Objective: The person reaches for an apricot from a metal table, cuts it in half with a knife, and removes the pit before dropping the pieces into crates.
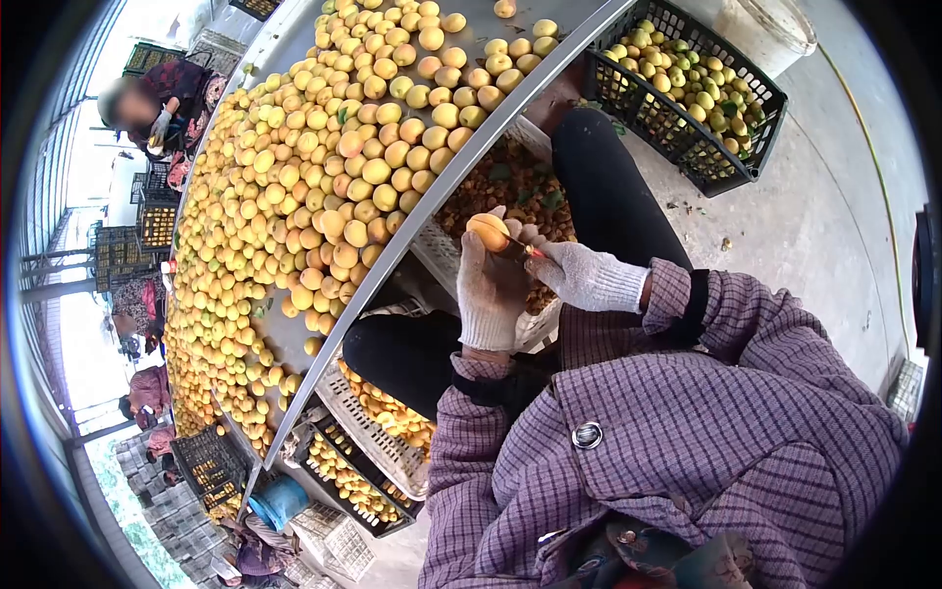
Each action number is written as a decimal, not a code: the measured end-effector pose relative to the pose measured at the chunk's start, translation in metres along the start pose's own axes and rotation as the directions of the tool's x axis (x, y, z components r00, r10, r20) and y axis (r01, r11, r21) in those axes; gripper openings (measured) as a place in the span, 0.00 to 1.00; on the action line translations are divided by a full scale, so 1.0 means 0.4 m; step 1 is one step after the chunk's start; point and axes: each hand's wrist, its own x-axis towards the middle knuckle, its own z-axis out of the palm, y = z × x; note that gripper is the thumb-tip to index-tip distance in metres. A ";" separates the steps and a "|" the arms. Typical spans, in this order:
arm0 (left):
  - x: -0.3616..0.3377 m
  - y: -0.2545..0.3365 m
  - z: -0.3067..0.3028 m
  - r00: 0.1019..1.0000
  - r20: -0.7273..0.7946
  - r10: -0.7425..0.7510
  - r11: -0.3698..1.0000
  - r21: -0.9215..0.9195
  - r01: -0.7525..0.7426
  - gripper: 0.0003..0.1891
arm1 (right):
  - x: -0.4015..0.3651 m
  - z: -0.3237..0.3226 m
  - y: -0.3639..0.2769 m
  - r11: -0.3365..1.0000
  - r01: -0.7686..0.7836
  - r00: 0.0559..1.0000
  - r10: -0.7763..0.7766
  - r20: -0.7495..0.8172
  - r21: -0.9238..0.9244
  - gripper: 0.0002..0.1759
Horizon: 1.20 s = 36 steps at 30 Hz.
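Note:
My left hand [489,291], in a white knit glove, is closed around an orange apricot [487,232] held up at its fingertips. My right hand [591,277], gloved the same way, grips a small knife [533,251] with a red handle; its dark, thin blade points toward the apricot. Both hands are close together above a crate between my knees, which holds a heap of brown pits and scraps [510,187]. Part of this crate is hidden by my hands and legs.
A metal table [287,334] heaped with apricots [324,196] runs along my left. Below its edge sit a white basket of apricot halves [392,417] and a black crate [388,525]. Greenish apricots fill another black crate [687,147]. Across the table is a person [162,108].

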 end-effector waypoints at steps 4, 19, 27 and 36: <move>0.013 -0.017 0.025 0.998 0.065 -0.001 0.998 -0.065 0.006 0.31 | 0.026 -0.043 -0.005 1.000 0.016 0.998 -0.018 -0.067 -0.026 0.22; 0.044 0.020 -0.001 0.999 0.033 -0.017 0.964 0.267 0.007 0.32 | -0.008 -0.108 -0.052 0.989 -0.115 0.988 0.104 0.115 0.088 0.28; 0.044 -0.037 0.013 0.987 -0.145 -0.063 0.998 0.005 0.064 0.34 | 0.024 -0.037 -0.010 0.999 -0.042 0.997 0.042 -0.070 0.004 0.25; 0.033 0.007 -0.015 0.999 -0.037 -0.010 0.998 0.065 0.012 0.28 | 0.005 -0.020 0.014 0.998 -0.067 0.998 0.067 0.012 -0.005 0.24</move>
